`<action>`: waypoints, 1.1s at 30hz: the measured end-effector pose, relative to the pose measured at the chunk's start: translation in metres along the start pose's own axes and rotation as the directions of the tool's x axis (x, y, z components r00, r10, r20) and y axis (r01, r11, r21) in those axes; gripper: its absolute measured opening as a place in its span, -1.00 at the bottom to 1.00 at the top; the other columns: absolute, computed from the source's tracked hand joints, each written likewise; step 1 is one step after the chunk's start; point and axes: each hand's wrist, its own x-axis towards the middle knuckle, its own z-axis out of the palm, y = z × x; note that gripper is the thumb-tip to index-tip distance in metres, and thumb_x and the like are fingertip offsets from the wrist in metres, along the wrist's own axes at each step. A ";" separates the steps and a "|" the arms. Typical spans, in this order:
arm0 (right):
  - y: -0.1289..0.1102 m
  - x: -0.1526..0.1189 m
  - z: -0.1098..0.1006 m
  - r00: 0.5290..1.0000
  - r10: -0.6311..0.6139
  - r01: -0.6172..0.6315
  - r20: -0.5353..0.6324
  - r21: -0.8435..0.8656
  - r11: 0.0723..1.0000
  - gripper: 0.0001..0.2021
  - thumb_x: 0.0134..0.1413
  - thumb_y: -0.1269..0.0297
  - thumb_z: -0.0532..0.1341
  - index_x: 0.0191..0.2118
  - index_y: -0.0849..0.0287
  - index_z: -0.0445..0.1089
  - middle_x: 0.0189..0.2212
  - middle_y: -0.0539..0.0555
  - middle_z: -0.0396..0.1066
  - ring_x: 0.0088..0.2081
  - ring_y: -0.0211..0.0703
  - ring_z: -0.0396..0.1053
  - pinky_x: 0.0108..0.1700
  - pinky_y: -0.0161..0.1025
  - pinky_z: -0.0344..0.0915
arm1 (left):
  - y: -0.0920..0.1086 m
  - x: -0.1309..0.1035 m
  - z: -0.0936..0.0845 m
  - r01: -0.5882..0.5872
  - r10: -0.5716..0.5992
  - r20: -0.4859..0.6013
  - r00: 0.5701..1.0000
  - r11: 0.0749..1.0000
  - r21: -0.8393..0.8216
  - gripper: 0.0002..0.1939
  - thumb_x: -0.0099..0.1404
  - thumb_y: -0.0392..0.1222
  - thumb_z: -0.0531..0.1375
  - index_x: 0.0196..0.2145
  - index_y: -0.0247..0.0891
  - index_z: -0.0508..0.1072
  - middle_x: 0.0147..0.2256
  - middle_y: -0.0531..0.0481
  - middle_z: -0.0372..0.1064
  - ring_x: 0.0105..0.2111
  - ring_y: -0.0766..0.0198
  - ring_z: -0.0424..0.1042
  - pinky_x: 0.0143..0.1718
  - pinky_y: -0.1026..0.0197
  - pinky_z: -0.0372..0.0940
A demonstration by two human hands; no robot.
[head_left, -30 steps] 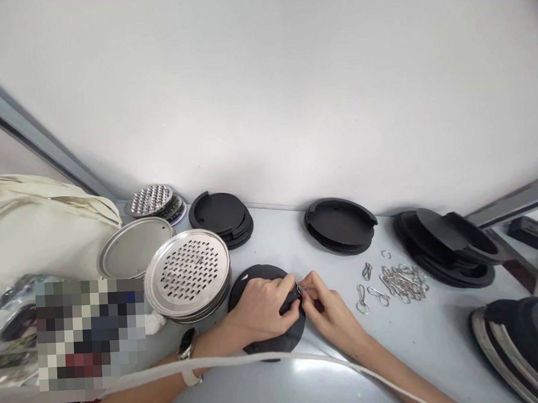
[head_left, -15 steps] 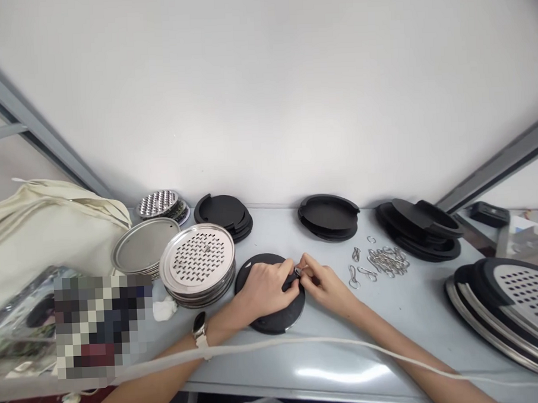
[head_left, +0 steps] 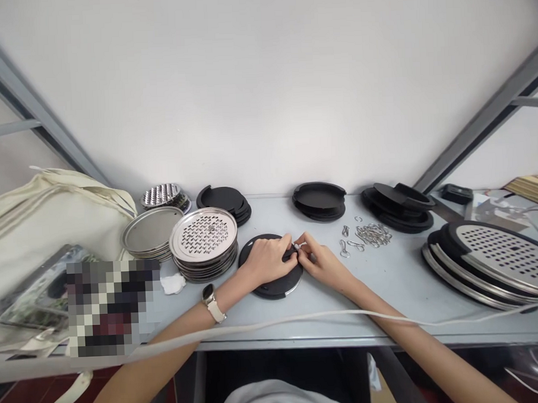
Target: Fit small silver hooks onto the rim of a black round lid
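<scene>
L hand (head_left: 271, 259) grips a black disc (head_left: 276, 287) on the table (head_left: 310, 330) — R hand (head_left: 320, 261) pinches a small metal bit (head_left: 296, 246) at its edge, prob. a clip, hard to see btwn fingers. Loose clips (head_left: 374, 235) piled nearby on R; grater plates (head_left: 208, 235) stacked on L — w/ black lids (head_left: 320, 196) behind.
</scene>
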 end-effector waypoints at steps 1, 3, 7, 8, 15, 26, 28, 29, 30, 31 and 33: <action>-0.001 -0.002 0.000 1.000 -0.004 0.004 -0.002 -0.010 1.000 -0.88 0.13 0.35 -0.03 -0.18 0.12 0.09 -0.57 -0.12 0.25 -0.57 -0.27 0.14 -0.44 -0.34 0.08 | 0.000 0.000 0.000 -0.028 0.028 0.004 1.000 1.000 0.006 -0.84 0.26 -0.09 0.06 -0.25 -0.20 0.25 -0.42 0.04 0.42 -0.42 0.17 0.45 -0.44 0.24 0.18; -0.002 -0.007 0.001 1.000 -0.014 0.014 -0.004 -0.028 1.000 -0.89 0.14 0.35 -0.03 -0.19 0.12 0.08 -0.58 -0.12 0.25 -0.58 -0.27 0.14 -0.44 -0.33 0.08 | 0.000 -0.001 0.000 -0.096 0.096 0.013 0.995 0.995 0.010 -0.85 0.26 -0.10 0.05 -0.24 -0.20 0.24 -0.44 0.05 0.42 -0.42 0.17 0.44 -0.45 0.24 0.17; -0.005 -0.013 0.002 0.999 -0.034 0.033 -0.024 -0.060 0.998 -0.91 0.15 0.35 -0.04 -0.20 0.12 0.08 -0.58 -0.11 0.27 -0.57 -0.25 0.18 -0.43 -0.33 0.09 | -0.002 -0.002 -0.001 -0.178 0.178 0.024 0.984 0.984 -0.015 -0.85 0.27 -0.10 0.05 -0.24 -0.21 0.23 -0.43 0.05 0.39 -0.43 0.20 0.42 -0.45 0.24 0.17; -0.006 -0.013 0.002 0.999 -0.036 0.034 -0.027 -0.060 0.998 -0.90 0.15 0.35 -0.04 -0.20 0.12 0.08 -0.57 -0.10 0.30 -0.56 -0.25 0.19 -0.43 -0.32 0.10 | -0.003 -0.002 -0.002 -0.179 0.179 0.021 0.984 0.984 -0.018 -0.85 0.27 -0.10 0.06 -0.25 -0.21 0.24 -0.44 0.06 0.38 -0.43 0.20 0.41 -0.44 0.24 0.18; -0.007 -0.021 0.003 0.997 -0.029 0.023 -0.066 -0.096 0.995 -0.83 0.21 0.25 -0.04 -0.13 0.15 0.15 -0.53 -0.05 0.34 -0.51 -0.21 0.29 -0.37 -0.29 0.19 | -0.004 -0.001 -0.001 -0.362 0.351 -0.127 0.928 0.929 -0.076 -0.82 0.25 -0.24 0.07 -0.18 -0.28 0.19 -0.20 -0.10 0.29 -0.19 0.16 0.34 -0.15 0.14 0.26; 0.000 -0.025 0.002 0.994 -0.023 0.011 -0.102 -0.114 0.993 -0.86 0.23 0.20 -0.03 -0.29 0.12 0.17 -0.46 0.01 0.38 -0.46 -0.20 0.32 -0.37 -0.29 0.20 | -0.006 0.001 0.004 -0.441 0.428 -0.120 0.896 0.890 -0.116 -0.64 0.28 -0.31 0.02 0.03 -0.29 0.07 -0.10 -0.14 0.32 -0.09 0.12 0.34 -0.04 0.05 0.24; -0.001 -0.026 0.002 0.994 -0.036 0.024 -0.105 -0.118 0.993 -0.85 0.23 0.20 -0.03 -0.32 0.12 0.17 -0.46 0.00 0.37 -0.47 -0.21 0.32 -0.38 -0.30 0.19 | -0.006 0.001 0.004 -0.445 0.434 -0.112 0.894 0.889 -0.107 -0.64 0.29 -0.31 0.02 0.03 -0.30 0.08 -0.12 -0.14 0.33 -0.11 0.12 0.35 -0.05 0.06 0.24; -0.001 -0.026 0.002 0.993 -0.039 0.026 -0.109 -0.122 0.992 -0.85 0.23 0.21 -0.03 -0.32 0.12 0.17 -0.47 0.00 0.37 -0.47 -0.21 0.31 -0.38 -0.31 0.18 | -0.006 0.001 0.004 -0.444 0.433 -0.111 0.894 0.890 -0.107 -0.65 0.29 -0.31 0.02 0.03 -0.31 0.09 -0.12 -0.14 0.33 -0.11 0.13 0.35 -0.05 0.07 0.24; -0.001 -0.027 0.002 0.993 -0.039 0.024 -0.111 -0.129 0.991 -0.85 0.23 0.21 -0.03 -0.33 0.12 0.17 -0.48 -0.01 0.36 -0.48 -0.22 0.30 -0.39 -0.31 0.18 | -0.006 0.001 0.003 -0.442 0.431 -0.112 0.896 0.890 -0.110 -0.65 0.29 -0.31 0.02 0.03 -0.31 0.09 -0.12 -0.14 0.33 -0.11 0.13 0.35 -0.05 0.08 0.24; -0.002 -0.027 0.002 0.993 -0.035 0.019 -0.113 -0.138 0.990 -0.85 0.22 0.21 -0.03 -0.34 0.12 0.16 -0.50 -0.02 0.34 -0.49 -0.23 0.29 -0.40 -0.32 0.17 | -0.006 0.000 0.003 -0.439 0.428 -0.114 0.897 0.891 -0.114 -0.65 0.28 -0.31 0.02 0.02 -0.31 0.10 -0.12 -0.14 0.33 -0.11 0.14 0.34 -0.05 0.08 0.24; -0.003 -0.027 0.002 0.993 -0.024 0.005 -0.118 -0.162 0.987 -0.83 0.22 0.21 -0.03 -0.38 0.12 0.15 -0.53 -0.04 0.31 -0.52 -0.24 0.26 -0.42 -0.32 0.15 | -0.006 0.000 0.003 -0.436 0.423 -0.116 0.898 0.892 -0.120 -0.66 0.28 -0.31 0.03 0.01 -0.30 0.11 -0.11 -0.14 0.32 -0.10 0.14 0.34 -0.04 0.09 0.24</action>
